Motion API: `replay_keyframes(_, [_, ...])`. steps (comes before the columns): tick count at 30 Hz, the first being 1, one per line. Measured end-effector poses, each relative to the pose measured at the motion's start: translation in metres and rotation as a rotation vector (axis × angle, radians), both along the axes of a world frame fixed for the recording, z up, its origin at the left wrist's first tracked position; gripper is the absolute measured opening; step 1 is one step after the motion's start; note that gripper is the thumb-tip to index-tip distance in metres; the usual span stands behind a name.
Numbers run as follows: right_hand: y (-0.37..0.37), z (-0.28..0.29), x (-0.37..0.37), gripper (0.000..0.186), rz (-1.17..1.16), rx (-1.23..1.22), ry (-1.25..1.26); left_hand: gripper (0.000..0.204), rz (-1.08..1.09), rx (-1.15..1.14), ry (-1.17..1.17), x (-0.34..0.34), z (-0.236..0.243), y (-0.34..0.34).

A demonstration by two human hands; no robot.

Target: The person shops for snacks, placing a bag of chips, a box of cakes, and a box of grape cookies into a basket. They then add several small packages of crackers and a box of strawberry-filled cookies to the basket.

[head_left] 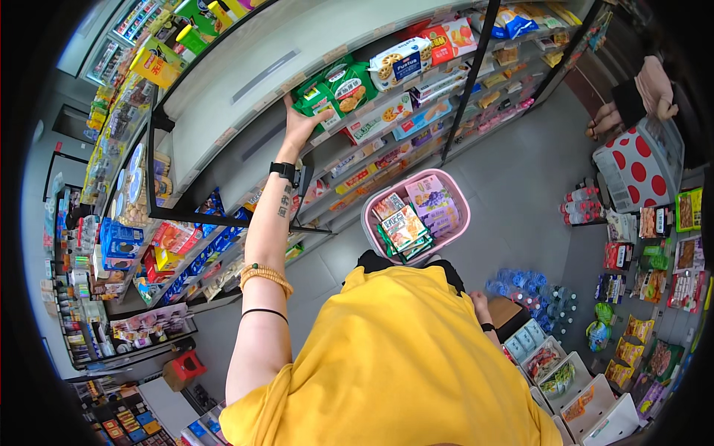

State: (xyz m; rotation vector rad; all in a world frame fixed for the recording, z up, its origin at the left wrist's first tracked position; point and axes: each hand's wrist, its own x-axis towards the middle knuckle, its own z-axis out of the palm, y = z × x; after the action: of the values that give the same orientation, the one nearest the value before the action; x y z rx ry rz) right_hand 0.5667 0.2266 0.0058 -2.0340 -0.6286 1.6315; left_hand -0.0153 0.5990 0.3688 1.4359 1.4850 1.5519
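My left hand (pixel 300 125) reaches up to a shelf, its thumb across the front and its fingers at the left side of a green biscuit packet (pixel 316 102). A second green biscuit packet (pixel 349 88) stands against it on the right. Farther right on that shelf are a white-and-blue biscuit packet (pixel 400 63) and a red biscuit packet (pixel 451 41). Down at my right side, my right hand (pixel 480 303) hangs partly hidden by my yellow shirt; its fingers do not show clearly. In front of my feet is a pink basket (pixel 465 201) holding purple boxes (pixel 433 199) and green-and-white snack packets (pixel 403 227).
Stocked lower shelves (pixel 416 152) run to the far right beneath the top one. A black shelf post (pixel 468 82) rises beyond the packets. Bottled water packs (pixel 532 293) and white bins (pixel 569 383) stand at my right. Another person (pixel 654 89) is at the far right near a red-dotted box (pixel 638 169).
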Motion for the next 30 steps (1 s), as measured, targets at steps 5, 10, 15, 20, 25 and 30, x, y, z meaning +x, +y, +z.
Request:
replay_keyframes(5, [0.003,0.001,-0.005,0.016,-0.037,-0.031,-0.013,0.095,-0.014,-0.004,0.011,-0.009,0.012,-0.007])
replay_keyframes(10, [0.007,-0.012,-0.001,0.016,-0.033,-0.023,0.041,0.078,-0.079,-0.037,-0.134,-0.017,0.022,-0.015])
replay_keyframes(15, [0.021,0.010,-0.015,0.016,0.020,-0.008,0.002,0.078,-0.070,-0.035,-0.296,-0.013,0.029,-0.032])
replay_keyframes(20, [0.033,0.021,-0.018,0.019,0.062,-0.059,0.010,0.082,-0.005,-0.086,-0.459,-0.007,0.035,-0.053])
replay_keyframes(25, [0.045,0.013,-0.010,0.019,0.070,-0.040,0.112,0.085,0.045,-0.127,-0.553,-0.004,0.039,-0.079])
replay_keyframes(30, [0.060,0.030,-0.020,0.019,0.059,-0.036,0.115,0.085,0.003,-0.103,-0.573,0.010,0.045,-0.121])
